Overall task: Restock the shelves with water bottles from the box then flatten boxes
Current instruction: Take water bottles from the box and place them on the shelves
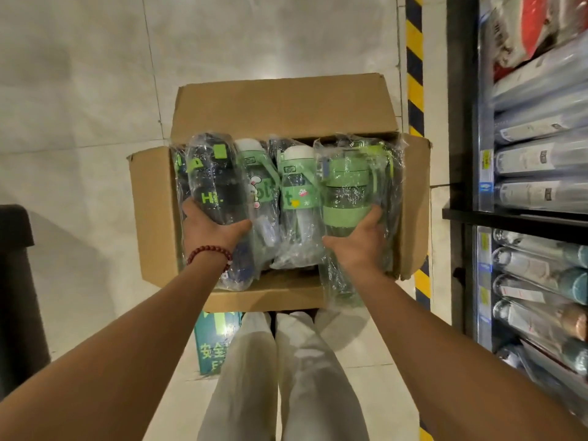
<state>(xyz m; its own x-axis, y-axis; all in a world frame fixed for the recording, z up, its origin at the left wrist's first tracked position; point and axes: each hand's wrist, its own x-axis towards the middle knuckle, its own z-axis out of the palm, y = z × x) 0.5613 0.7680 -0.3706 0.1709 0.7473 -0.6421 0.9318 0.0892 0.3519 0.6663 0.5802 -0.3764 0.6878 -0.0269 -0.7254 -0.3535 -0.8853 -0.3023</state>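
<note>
An open cardboard box [152, 218] stands on the floor in front of my legs, flaps spread. Several plastic-wrapped water bottles lie in it. My left hand [211, 229] grips a dark bottle [216, 179] printed "Hi." at the left of the box. My right hand [359, 243] grips a green bottle with a wide band [346, 192] at the right. Between them lie two pale green bottles with white caps [296, 192], one with a rabbit picture [257, 186]. The lower parts of the held bottles are hidden behind my hands.
Shelves [515, 218] at the right hold rows of wrapped bottles lying on their sides. A yellow-and-black striped line [415, 74] runs along the floor beside them. A dark object [19, 281] stands at the left. A green floor sign [213, 342] lies under the box's near edge.
</note>
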